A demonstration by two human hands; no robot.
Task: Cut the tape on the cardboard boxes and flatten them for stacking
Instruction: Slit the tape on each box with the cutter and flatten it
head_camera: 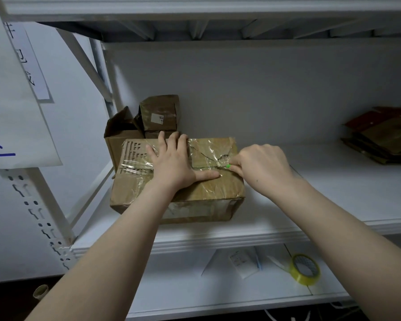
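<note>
Work sat left on white metal shelf [333, 193]: brown taped cardboard box [195, 195]. Flat left hand [174, 163] pinned its top; right hand [262, 167] gripped green-tipped cutter [228, 166] at clear tape seam [206, 154]. Blade needed keeping shallow, travelling away from the thumb.

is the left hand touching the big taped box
Touching. The head view shows the left hand lying flat, palm down, on top of the taped box; the right hand grips a green cutter.
</note>
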